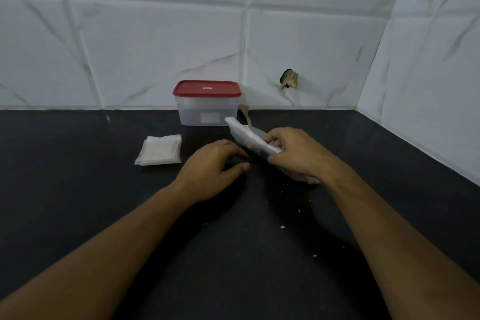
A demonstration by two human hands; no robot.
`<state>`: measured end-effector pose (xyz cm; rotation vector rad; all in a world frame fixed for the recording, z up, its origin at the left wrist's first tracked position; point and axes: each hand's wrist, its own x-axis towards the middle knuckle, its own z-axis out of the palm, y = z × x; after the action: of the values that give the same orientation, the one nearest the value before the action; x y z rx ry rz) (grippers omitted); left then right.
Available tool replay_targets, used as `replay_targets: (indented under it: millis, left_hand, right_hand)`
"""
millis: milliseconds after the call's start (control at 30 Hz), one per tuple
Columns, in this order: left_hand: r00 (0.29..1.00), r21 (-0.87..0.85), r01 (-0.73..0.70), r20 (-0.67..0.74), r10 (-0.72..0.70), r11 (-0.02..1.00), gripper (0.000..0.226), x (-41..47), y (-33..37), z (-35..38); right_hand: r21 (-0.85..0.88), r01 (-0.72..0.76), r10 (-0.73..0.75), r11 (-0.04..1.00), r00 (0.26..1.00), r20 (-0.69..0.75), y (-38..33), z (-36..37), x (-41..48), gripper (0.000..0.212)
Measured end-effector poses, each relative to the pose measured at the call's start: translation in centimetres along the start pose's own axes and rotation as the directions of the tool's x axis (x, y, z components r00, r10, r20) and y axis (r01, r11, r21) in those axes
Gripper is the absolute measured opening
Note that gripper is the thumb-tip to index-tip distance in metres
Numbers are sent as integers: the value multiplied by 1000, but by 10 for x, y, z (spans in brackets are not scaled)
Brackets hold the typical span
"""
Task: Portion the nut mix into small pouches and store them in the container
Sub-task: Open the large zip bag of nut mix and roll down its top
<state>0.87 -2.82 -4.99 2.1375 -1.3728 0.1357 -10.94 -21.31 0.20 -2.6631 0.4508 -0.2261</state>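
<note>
The right hand (293,153) grips the bag (249,138); the left hand (213,166) rests loosely open on the counter (78,189). Pouches (159,149) and the lidded container (207,104) sit near the back edge.

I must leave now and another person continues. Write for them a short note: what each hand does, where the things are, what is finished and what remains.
Right hand: its grip is closed on the plastic bag of nut mix, lifted and tilted above the counter.
Left hand: empty, fingers loosely open, resting on the counter beside the bag.
Stack of small pouches: flat on the counter, left of the hands; they look empty.
Container: at the back by the wall, red lid on.
Done: nothing portioned that I can see.
Left: open the bag, fill the pouches, take off the lid, store them.
</note>
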Motion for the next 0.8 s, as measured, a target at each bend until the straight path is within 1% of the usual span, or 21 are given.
replay_targets:
  millis: [67, 167, 233, 300, 400, 500, 567, 633, 700, 800]
  left_hand:
    - [999, -81, 30, -22, -32, 996, 32, -4, 2, 0]
    - [986, -199, 117, -91, -137, 973, 33, -8, 5, -1]
    - [964, -274, 167, -156, -215, 947, 28, -9, 4, -3]
    - [951, -287, 190, -185, -249, 939, 24, -9, 3, -4]
    - [948, -275, 219, -169, -271, 936, 27, -9, 3, -4]
    - [956, -298, 203, -147, -255, 933, 35, -8, 4, -2]
    - [952, -349, 206, -144, -270, 914, 34, -7, 6, -1]
    - [932, -443, 235, -149, -330, 865, 36, -7, 10, -1]
    - [897, -555, 282, -136, -420, 782, 43, -6, 13, -2]
    - [855, -660, 351, -65, -515, 665, 51, -6, 11, -4]
  right_hand:
    - [60, 23, -25, 998, 999, 35, -5, 4, -1, 46]
    - [235, 43, -58, 971, 997, 56, -11, 9, -2, 34]
    - [337, 32, -49, 941, 998, 42, -13, 13, -2, 25]
    - [398, -1, -17, 918, 999, 41, -15, 16, -2, 22]
    - [476, -72, 48, 876, 997, 63, -16, 19, -1, 29]
    - [516, -84, 48, 852, 995, 82, -18, 19, -1, 36]
    - [551, -69, 26, 831, 996, 87, -21, 19, -2, 32]
    - [626, -74, 10, 776, 994, 104, -24, 18, -3, 26]
    - [729, -109, -8, 676, 988, 156, -27, 16, -5, 25]
    - [832, -113, -51, 543, 985, 167, -34, 13, -8, 23]
